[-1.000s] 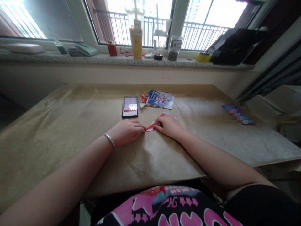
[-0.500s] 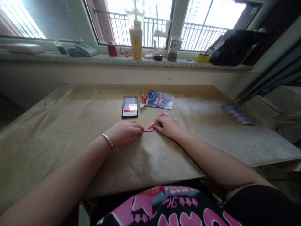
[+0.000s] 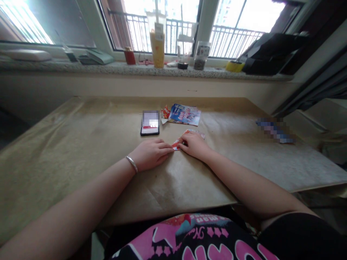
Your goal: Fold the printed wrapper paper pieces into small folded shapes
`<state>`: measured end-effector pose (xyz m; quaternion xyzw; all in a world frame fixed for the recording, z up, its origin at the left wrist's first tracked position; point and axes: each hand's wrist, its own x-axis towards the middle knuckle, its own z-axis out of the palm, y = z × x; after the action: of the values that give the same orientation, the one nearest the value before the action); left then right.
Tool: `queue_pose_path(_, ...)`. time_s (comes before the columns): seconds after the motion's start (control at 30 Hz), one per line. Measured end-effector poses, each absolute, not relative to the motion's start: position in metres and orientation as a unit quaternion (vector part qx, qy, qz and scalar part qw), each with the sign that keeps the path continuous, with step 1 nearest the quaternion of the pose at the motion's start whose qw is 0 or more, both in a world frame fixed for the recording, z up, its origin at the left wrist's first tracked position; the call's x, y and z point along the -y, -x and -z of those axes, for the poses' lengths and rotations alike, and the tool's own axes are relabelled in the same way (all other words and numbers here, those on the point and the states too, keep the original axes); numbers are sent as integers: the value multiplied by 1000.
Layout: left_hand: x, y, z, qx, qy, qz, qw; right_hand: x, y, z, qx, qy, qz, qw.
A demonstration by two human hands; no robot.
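A folded piece of printed paper [image 3: 176,145], red, orange and white, lies on the table between my hands. My right hand [image 3: 195,144] grips it from above, thumb and fingers bent around its middle. Part of the paper sticks out beyond the knuckles. From the left, my left hand [image 3: 153,153] lies low with its fingers stretched out together, their tips on the paper's pointed left end and covering it. A silver bangle circles that wrist. The left thumb is mostly hidden.
Behind my hands lie a phone [image 3: 150,123], a small folded red paper piece [image 3: 165,112] and a stack of printed blue sheets [image 3: 184,115]. A blurred-out blue item [image 3: 275,130] sits at the table's right. Cups, including a tall yellow drink [image 3: 157,48], stand on the windowsill [image 3: 108,69].
My left hand has slid right along the paper, from its pointed tip toward my right hand, and now covers that tip. The right hand stays in place on the paper.
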<state>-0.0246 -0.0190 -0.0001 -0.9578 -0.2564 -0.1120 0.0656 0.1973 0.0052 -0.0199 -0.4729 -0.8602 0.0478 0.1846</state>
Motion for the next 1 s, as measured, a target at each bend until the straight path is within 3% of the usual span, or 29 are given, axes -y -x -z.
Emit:
queue_pose_path(0.33, 17, 23, 1, 244, 960, 123, 67, -5, -197, 19, 858, 475, -48, 189)
queue_pose_path(0.67, 16, 19, -2, 229, 966, 60, 108, -5, -196, 19, 858, 477, -46, 184)
queue_pose_path(1.0, 17, 23, -6, 244, 965, 66, 66, -5, -197, 19, 858, 477, -47, 183)
